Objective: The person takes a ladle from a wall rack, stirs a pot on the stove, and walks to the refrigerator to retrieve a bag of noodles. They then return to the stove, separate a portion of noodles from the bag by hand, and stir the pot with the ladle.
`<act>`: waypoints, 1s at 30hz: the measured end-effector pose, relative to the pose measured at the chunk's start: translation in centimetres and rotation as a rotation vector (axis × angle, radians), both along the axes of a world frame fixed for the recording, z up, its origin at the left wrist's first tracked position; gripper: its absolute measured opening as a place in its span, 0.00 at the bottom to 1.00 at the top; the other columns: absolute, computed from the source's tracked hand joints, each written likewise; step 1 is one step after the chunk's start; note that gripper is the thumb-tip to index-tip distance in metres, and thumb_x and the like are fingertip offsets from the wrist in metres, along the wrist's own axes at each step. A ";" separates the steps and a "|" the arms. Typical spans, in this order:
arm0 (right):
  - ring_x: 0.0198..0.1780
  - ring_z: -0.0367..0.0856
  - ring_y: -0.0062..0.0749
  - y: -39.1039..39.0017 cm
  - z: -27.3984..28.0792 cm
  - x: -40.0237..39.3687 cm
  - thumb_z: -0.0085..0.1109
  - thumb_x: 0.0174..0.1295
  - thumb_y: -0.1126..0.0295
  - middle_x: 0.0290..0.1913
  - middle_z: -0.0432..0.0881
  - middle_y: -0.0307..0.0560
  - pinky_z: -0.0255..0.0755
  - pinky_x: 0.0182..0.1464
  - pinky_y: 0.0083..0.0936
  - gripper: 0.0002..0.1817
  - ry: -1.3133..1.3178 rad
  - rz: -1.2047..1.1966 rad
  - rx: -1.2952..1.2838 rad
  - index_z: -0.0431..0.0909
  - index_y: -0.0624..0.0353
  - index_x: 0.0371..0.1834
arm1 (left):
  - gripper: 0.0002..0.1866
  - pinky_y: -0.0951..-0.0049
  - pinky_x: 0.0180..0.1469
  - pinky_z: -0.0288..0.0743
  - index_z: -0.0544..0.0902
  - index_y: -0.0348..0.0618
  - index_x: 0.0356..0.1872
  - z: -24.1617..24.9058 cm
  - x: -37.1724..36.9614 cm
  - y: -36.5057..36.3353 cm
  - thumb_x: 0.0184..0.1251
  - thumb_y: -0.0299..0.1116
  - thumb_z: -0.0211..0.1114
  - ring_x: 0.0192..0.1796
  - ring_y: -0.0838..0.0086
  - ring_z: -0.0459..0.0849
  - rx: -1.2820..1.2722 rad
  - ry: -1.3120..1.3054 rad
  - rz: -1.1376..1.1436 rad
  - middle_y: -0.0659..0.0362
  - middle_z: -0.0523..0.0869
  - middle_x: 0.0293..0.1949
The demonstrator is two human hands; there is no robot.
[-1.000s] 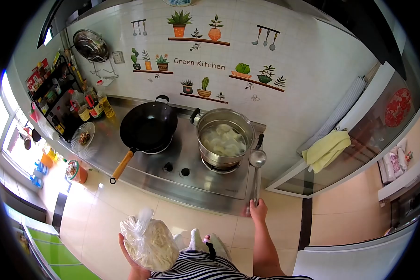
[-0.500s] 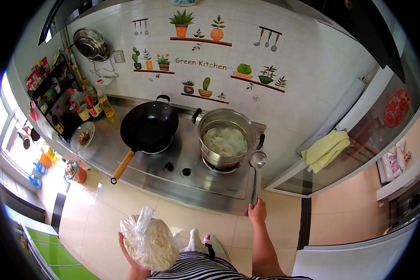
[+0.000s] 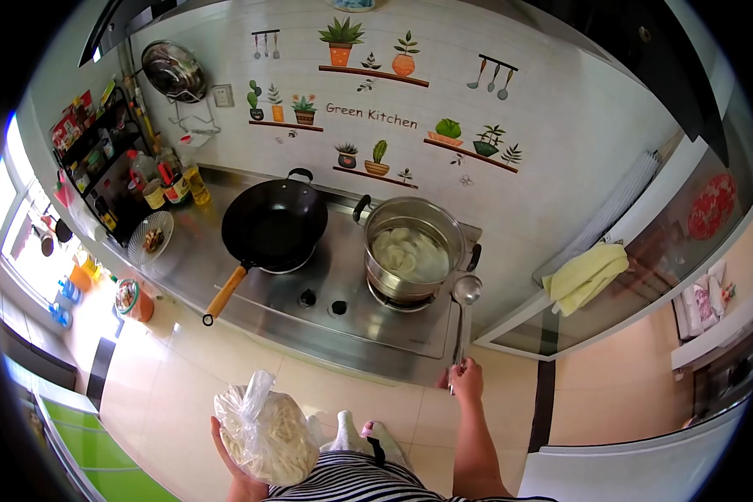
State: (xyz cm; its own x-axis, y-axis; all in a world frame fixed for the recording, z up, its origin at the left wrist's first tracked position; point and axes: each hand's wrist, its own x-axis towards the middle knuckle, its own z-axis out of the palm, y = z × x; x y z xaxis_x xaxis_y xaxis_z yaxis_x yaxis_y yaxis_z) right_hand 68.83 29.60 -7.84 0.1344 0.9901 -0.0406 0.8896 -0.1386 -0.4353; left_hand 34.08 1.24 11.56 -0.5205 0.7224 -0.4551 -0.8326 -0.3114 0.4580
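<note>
A clear plastic bag of pale noodles (image 3: 276,435) rests in my left hand (image 3: 231,456), whose fingers wrap its left side and underside. My right hand (image 3: 467,380) grips the handle of a metal ladle (image 3: 467,290), its bowl up beside the pot's right side. On the right burner stands a steel pot (image 3: 414,280) holding pale, curled pieces (image 3: 407,251) in cloudy liquid. To its left, a black wok (image 3: 274,224) with a wooden handle sits on the other burner and looks empty.
A glass dish (image 3: 151,240) with food stands on the counter's left, near bottles (image 3: 172,181) and a black rack (image 3: 105,167). An orange-red tub (image 3: 135,301) is at lower left. A yellow cloth (image 3: 586,279) hangs at right by the glass door.
The whole view has shifted slightly, with the stove a little further right in the frame. Both hands still hold the same things, and the ladle remains beside the pot.
</note>
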 end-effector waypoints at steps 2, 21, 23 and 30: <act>0.45 0.80 0.50 0.1 0.7 0.1 0.62 0.57 0.60 0.46 0.77 0.56 0.76 0.46 0.42 0.24 -0.057 -0.003 0.037 0.73 0.60 0.53 | 0.36 0.51 0.63 0.67 0.71 0.48 0.63 -0.1 0.0 0.1 0.64 0.65 0.48 0.59 0.55 0.74 0.105 -0.153 0.032 0.53 0.75 0.60; 0.35 0.78 0.23 -9.9 22.1 -27.9 0.69 0.53 0.70 0.39 0.81 0.42 0.70 0.37 0.20 0.19 0.814 1.351 -0.267 0.80 0.58 0.50 | 0.38 0.46 0.68 0.60 0.70 0.48 0.65 -0.3 -5.1 -3.3 0.62 0.65 0.51 0.64 0.53 0.71 0.177 -0.271 0.114 0.50 0.74 0.63; 0.36 0.77 0.23 -12.2 22.7 -32.0 0.71 0.51 0.70 0.40 0.80 0.42 0.68 0.37 0.20 0.23 0.785 1.428 -0.279 0.79 0.59 0.52 | 0.36 0.47 0.68 0.61 0.70 0.47 0.65 -0.8 -8.2 -4.4 0.63 0.63 0.50 0.64 0.54 0.72 0.175 -0.245 0.155 0.50 0.74 0.62; 0.30 0.76 0.26 -19.4 21.7 -45.1 0.74 0.49 0.58 0.36 0.75 0.44 0.73 0.37 0.23 0.26 0.673 1.508 -0.125 0.78 0.65 0.45 | 0.34 0.51 0.67 0.65 0.70 0.45 0.64 -0.2 -19.4 -8.6 0.66 0.60 0.48 0.63 0.56 0.73 0.197 -0.197 0.169 0.49 0.75 0.61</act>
State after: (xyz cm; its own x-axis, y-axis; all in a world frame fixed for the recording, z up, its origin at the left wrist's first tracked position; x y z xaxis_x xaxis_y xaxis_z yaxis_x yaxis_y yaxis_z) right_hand 23.70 10.20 13.84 -0.9553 0.1908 0.2257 -0.0840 0.5570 -0.8263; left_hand 14.68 -7.32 11.36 -0.5561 0.7176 -0.4192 -0.8284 -0.5190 0.2104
